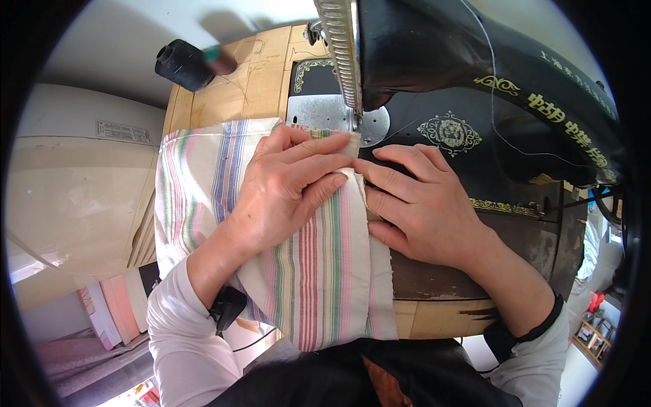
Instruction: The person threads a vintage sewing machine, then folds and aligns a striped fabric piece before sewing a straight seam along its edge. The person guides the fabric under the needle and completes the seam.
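A striped cloth [315, 271], cream with pink, red, green and blue bands, drapes over the front of the sewing machine bed. My left hand [288, 173] lies over its upper part, fingers pointing right, thumb and fingers pressing a folded layer near the right edge. At that same edge, my right hand [420, 197] holds the cloth with its fingertips, close to the left hand's. Just beyond the fingers, the cloth's far corner reaches the metal needle plate [325, 112] below the needle area. The presser foot is mostly hidden behind the machine's ribbed faceplate [339, 54].
The black sewing machine arm [434, 51] rises at the far right, with a loose white thread along it. A black thread cone [183, 65] and a brown spool [220, 62] stand on the wooden table [261, 74]. A pale rounded appliance [74, 183] stands at the left.
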`<state>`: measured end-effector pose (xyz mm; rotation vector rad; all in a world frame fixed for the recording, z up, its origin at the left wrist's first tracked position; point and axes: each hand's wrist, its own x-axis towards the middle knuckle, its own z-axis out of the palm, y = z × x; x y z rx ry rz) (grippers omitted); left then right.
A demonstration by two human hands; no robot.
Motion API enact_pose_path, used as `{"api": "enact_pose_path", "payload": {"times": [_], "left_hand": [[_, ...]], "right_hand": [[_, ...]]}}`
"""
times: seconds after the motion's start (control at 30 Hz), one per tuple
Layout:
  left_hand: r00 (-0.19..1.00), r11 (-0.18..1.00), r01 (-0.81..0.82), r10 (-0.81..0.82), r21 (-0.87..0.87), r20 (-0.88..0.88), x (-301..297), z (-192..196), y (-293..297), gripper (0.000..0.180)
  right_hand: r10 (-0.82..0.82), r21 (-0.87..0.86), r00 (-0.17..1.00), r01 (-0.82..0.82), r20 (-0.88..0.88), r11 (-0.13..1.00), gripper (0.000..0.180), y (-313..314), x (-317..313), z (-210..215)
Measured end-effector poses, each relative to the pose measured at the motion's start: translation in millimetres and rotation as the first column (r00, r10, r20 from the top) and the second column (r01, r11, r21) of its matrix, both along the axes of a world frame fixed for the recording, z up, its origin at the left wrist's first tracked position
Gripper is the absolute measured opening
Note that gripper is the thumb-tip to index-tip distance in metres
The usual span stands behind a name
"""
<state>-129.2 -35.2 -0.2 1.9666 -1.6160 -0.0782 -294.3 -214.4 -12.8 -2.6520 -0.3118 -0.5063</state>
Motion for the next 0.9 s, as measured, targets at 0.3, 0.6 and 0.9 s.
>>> {"api": "enact_pose_path", "payload": {"times": [0.3, 0.6, 0.9], "left_hand": [[0.983, 0.995, -0.005, -0.014, 0.104, 0.182, -11, 7, -1, 0.043], [0.989, 0.979, -0.008, -0.022, 0.203, 0.148, -17, 14, 3, 0.057], [0.982, 0.985, 0.0, -0.032, 0.173, 0.184, -14, 6, 4, 0.054]], "right_hand": [[0.007, 0.036, 1.0, -0.007, 0.015, 0.999, 0.034, -2, 0, -2], [-0.225, 0.084, 0.974, 0.226, -0.024, 0.97, 0.039, -10, 1, 0], [-0.264, -0.055, 0.964, 0.263, -0.021, 0.963, 0.05, -3, 14, 0]]}}
